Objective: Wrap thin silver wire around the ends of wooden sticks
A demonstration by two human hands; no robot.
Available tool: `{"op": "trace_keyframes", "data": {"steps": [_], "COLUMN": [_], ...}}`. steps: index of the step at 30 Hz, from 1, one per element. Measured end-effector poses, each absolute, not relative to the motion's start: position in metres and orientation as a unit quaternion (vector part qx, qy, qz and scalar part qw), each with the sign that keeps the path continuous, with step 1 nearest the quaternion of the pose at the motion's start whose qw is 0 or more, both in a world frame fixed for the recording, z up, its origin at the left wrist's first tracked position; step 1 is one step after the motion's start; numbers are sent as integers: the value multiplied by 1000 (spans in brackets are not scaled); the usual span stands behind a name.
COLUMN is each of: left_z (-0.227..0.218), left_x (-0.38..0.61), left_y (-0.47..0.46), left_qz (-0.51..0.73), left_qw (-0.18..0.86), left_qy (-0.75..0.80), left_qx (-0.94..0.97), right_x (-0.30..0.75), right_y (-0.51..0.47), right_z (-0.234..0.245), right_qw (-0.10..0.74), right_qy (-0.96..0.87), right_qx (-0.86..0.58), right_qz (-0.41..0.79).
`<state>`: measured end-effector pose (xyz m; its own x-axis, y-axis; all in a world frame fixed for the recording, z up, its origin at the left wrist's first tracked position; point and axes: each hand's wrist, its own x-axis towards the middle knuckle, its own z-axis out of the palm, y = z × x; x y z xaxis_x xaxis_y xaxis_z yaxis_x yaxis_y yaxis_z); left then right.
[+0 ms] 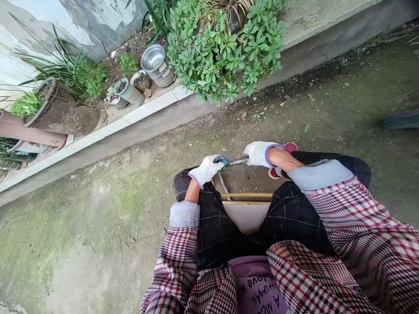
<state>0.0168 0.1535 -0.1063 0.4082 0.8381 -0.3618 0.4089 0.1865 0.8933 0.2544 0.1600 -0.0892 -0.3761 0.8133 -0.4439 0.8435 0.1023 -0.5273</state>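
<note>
Seated; both gloved hands are working over the knees. Left hand (207, 169) is clamping the teal handle (222, 162); right hand (259, 153) is closing round the rod (238, 162) beside it, steadying it level between them.

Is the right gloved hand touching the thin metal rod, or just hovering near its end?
Touching. In the head view the right hand is closed around one end of the metal rod, which disappears into the glove; the left hand grips the other end.
</note>
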Motion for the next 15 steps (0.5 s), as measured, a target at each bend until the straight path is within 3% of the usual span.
{"op": "trace_keyframes", "data": {"steps": [3,5,8,13,15], "left_z": [-109,-111,-112,-116,-119], "left_x": [20,21,19,15,15], "left_y": [154,154,155,156,158], "left_qz": [206,223,245,234,218], "left_qw": [612,630,642,635,624], "left_qy": [501,492,470,438,444], "left_qx": [576,557,554,592,605], "right_x": [254,255,256,265,271], "right_y": [172,176,175,168,166], "right_z": [-83,-78,-75,-77,-75], "right_qw": [101,94,-4,-256,-284], "right_qy": [753,754,705,532,508], "right_qx": [586,599,620,542,473], "right_qz": [-281,-250,-345,-598,-661]}}
